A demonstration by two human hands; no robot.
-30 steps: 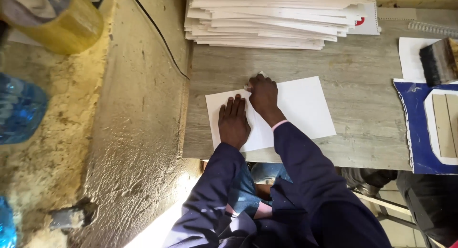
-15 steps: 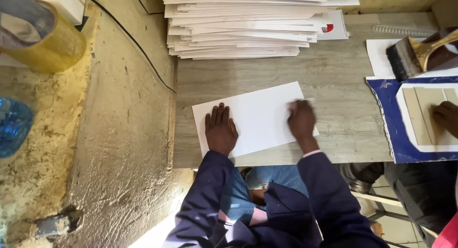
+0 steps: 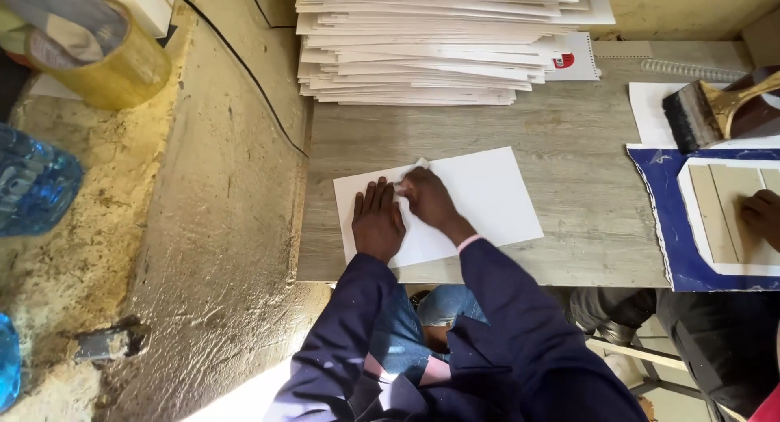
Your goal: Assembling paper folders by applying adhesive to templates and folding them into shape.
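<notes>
A white sheet [image 3: 479,199] lies flat on the grey wooden table [image 3: 585,227], close to its front edge. My left hand [image 3: 377,224] rests flat on the sheet's left part, fingers spread, holding nothing. Beside it, almost touching, my right hand [image 3: 429,199] is closed around a small whitish pad [image 3: 413,172] and presses it onto the sheet near the top edge. Both arms are in dark blue sleeves.
A tall stack of white sheets [image 3: 422,56] fills the table's back. To the right lie a wide brush [image 3: 703,109] and a blue sheet [image 3: 658,219] carrying a pale board, with another person's hand [image 3: 764,215] on it. On the concrete ledge at left are a yellow tape roll [image 3: 106,56], a blue bottle [image 3: 32,182] and a black cable [image 3: 244,73].
My right hand swept from the sheet's top left out to its right side, then came back beside my left hand. My left hand stayed pressed on the sheet.
</notes>
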